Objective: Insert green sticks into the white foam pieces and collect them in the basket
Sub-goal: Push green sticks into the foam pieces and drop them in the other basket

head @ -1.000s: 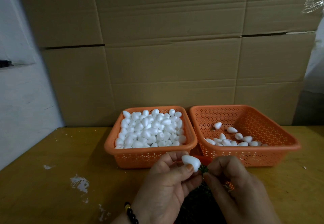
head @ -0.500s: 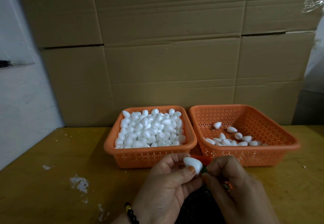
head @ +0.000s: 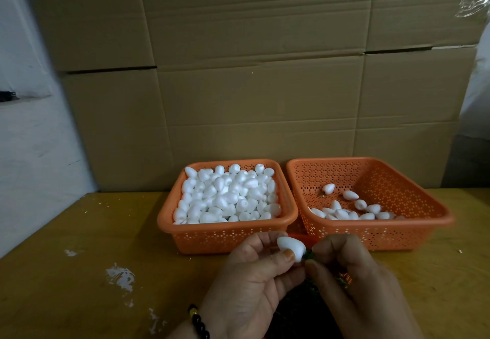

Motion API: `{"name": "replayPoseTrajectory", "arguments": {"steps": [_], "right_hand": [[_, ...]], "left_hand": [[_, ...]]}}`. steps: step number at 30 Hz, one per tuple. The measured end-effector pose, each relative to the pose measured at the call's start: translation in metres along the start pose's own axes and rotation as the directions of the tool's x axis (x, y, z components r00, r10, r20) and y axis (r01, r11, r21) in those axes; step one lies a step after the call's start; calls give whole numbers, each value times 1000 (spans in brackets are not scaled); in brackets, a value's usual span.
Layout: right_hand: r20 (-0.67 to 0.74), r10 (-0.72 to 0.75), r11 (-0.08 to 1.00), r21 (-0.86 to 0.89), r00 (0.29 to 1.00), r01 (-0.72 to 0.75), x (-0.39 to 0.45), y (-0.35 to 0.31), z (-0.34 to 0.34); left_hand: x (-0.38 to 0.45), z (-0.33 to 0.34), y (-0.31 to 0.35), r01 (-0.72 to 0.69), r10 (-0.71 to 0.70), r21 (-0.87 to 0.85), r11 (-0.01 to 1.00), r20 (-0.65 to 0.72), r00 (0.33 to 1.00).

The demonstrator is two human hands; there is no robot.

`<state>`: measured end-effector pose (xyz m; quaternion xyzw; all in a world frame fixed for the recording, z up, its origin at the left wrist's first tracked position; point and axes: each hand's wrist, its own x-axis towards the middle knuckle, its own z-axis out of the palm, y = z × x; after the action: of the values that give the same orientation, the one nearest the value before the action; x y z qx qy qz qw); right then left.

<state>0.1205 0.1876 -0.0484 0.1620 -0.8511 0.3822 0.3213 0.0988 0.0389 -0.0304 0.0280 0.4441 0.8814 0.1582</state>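
My left hand [head: 249, 283] pinches a white foam piece [head: 290, 247] between thumb and fingers, just in front of the baskets. My right hand [head: 352, 277] pinches a small green stick [head: 308, 254] against the foam piece's wide end; only a bit of green shows. The left orange basket [head: 225, 235] is heaped with plain foam pieces [head: 228, 195]. The right orange basket [head: 376, 232] holds several foam pieces [head: 347, 211] along its near side. A dark pile under my hands [head: 299, 312] is mostly hidden.
Both baskets stand side by side on a yellow-brown wooden table [head: 92, 246] with white paint marks. A wall of cardboard boxes [head: 252, 73] rises right behind them. A white wall [head: 31, 153] borders the left side.
The foam piece and both hands have shifted slightly to the right and down, and the two hands have closed together at the foam piece's wide end.
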Motion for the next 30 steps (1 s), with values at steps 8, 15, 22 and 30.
{"name": "replayPoseTrajectory", "arguments": {"steps": [8, 15, 22, 30], "right_hand": [[41, 46, 998, 44, 998, -48, -4, 1, 3], [52, 54, 998, 41, 997, -56, -4, 1, 5], [73, 26, 999, 40, 997, -29, -3, -1, 4], [81, 108, 993, 30, 991, -111, -5, -1, 8]], "left_hand": [[1, -8, 9, 81, -73, -164, 983, 55, 996], [1, -10, 11, 168, -151, -241, 956, 89, 985], [2, -9, 10, 196, -185, -269, 943, 65, 981], [3, -8, 10, 164, -156, -286, 944, 48, 987]]}}
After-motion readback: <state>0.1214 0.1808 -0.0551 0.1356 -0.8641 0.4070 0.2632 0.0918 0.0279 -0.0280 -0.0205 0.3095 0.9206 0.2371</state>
